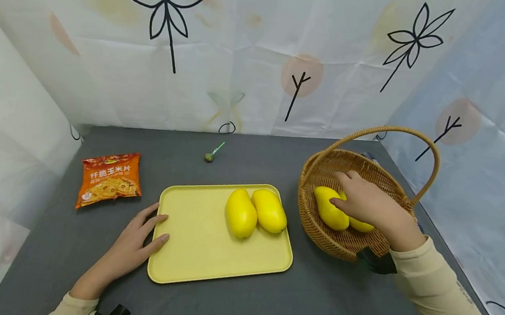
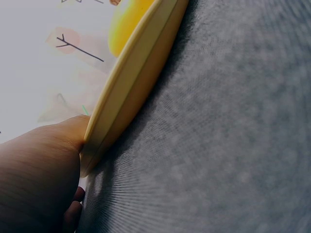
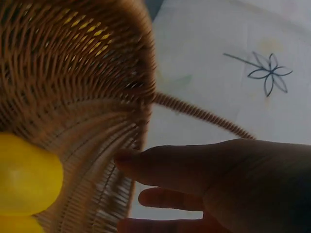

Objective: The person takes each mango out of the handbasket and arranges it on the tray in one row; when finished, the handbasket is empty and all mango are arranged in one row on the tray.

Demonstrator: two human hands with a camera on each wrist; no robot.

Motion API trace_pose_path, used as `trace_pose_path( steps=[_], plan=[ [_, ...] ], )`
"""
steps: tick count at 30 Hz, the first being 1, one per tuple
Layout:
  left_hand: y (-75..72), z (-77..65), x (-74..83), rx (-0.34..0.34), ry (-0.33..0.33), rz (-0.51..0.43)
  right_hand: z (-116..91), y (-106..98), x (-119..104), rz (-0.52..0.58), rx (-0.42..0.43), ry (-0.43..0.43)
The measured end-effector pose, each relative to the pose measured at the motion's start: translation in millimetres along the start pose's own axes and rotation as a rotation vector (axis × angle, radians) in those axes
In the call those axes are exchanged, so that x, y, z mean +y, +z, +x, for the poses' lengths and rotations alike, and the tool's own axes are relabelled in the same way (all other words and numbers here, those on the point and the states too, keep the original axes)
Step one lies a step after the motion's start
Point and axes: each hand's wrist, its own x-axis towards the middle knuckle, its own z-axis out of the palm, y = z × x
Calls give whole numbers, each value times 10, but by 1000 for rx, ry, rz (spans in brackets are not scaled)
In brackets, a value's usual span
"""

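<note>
My left hand [image 1: 131, 247] rests on the left rim of a yellow tray [image 1: 189, 242], thumb and some fingertips over its edge. In the left wrist view the thumb side touches the tray [image 2: 131, 87], and other fingertips show outside the rim. Two yellow mangoes [image 1: 241, 213] lie side by side on the tray's right part. Inside a wicker basket [image 1: 313, 234], my right hand [image 1: 362, 198] reaches over more mangoes [image 1: 331, 208], partly covering them. In the right wrist view its fingers extend apart from the visible mango [image 3: 29, 174], with nothing between them.
An orange snack bag [image 1: 111, 179] lies at the table's left. Behind the tray is a small green lollipop [image 1: 209, 157]. The basket's tall handle [image 1: 392, 129] arches over the right forearm. Printed cloth walls [image 1: 246, 35] stand behind and beside the grey table [image 1: 211, 305].
</note>
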Motion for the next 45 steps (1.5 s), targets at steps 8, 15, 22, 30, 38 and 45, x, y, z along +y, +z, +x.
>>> trace_pose_path(
  steps=[8,15,22,30,38,45],
  plan=[
    [17,-2,-24,8,7,1,244,125,309,56,-175,-5],
    [41,-7,-21,1,8,-7,324,270,419,101,-259,13],
    [26,-1,0,6,10,-12,385,364,446,114,-276,-1],
    [3,-6,-5,3,-1,-8,449,399,445,125,-279,-18],
    [7,1,-21,1,-3,-13,469,384,428,93,-281,-22],
    [9,1,-28,4,-4,-6,479,403,405,75,-310,-5]
  ],
)
